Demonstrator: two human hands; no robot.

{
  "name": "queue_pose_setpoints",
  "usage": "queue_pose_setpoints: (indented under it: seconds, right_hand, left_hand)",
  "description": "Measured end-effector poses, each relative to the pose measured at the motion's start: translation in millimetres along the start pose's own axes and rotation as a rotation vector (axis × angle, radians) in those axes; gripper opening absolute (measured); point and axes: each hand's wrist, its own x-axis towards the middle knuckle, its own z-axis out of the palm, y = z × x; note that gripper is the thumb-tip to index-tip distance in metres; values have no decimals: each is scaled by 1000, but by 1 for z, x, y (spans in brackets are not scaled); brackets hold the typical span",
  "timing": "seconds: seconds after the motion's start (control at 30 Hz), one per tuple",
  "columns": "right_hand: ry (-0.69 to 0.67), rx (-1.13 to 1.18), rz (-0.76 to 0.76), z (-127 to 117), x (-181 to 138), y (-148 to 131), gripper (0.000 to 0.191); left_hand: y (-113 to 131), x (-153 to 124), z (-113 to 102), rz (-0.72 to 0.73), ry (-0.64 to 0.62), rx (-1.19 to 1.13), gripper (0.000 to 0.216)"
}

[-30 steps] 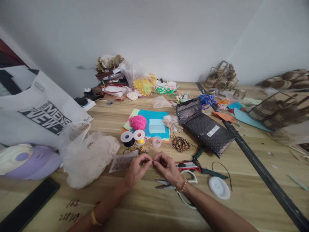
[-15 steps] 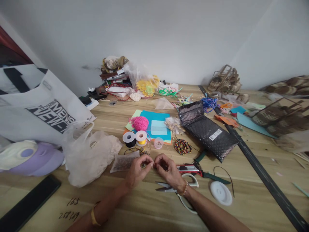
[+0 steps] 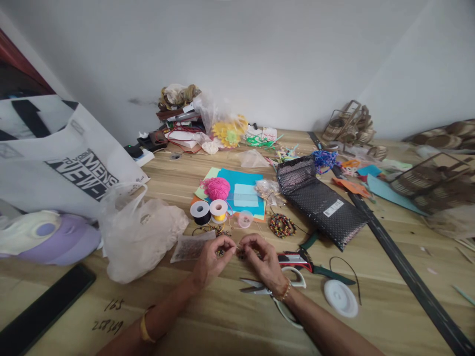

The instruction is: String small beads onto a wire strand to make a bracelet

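My left hand (image 3: 213, 258) and my right hand (image 3: 261, 257) meet over the wooden table (image 3: 222, 316), fingertips pinched close together around something tiny that I cannot make out. A small clear bag of beads (image 3: 190, 247) lies just left of my left hand. Beyond the hands stand a black thread spool (image 3: 200, 211), a yellow thread spool (image 3: 218, 209) and a small pink spool (image 3: 245, 218). A coil of coloured beads (image 3: 281, 225) lies to the right of them. Small scissors (image 3: 256, 287) lie under my right wrist.
A crumpled white plastic bag (image 3: 139, 232) and a printed white tote (image 3: 70, 163) fill the left side. A black phone (image 3: 40, 309) lies at the near left. A black mesh pouch (image 3: 321, 200), pliers (image 3: 315, 264), a white lid (image 3: 340, 297) and a long black strip (image 3: 401, 262) lie to the right.
The view has shifted slightly left and up. Both hands stay pinched together in nearly the same spot, with small finger movements.
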Motion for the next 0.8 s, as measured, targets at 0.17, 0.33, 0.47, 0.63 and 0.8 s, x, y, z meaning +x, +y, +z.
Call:
queue_pose_setpoints:
  seconds: [0.17, 0.33, 0.47, 0.63, 0.8]
  right_hand:
    - [-38, 19, 44, 1, -1, -1, 26]
    - [-104, 99, 93, 2, -1, 1, 32]
    - [-79, 79, 102, 3, -1, 2, 31]
    - [-55, 26, 88, 2, -1, 4, 28]
    - [36, -81, -46, -1, 0, 3, 22]
  left_hand:
    - [2, 0, 0, -5, 3, -8, 12]
    - [3, 0, 0, 11, 0, -9, 11]
    - [1, 0, 0, 34, -9, -1, 11]
    - [-1, 0, -1, 77, -28, 40, 11]
    - [-5, 3, -8, 160, 79, 161, 11]
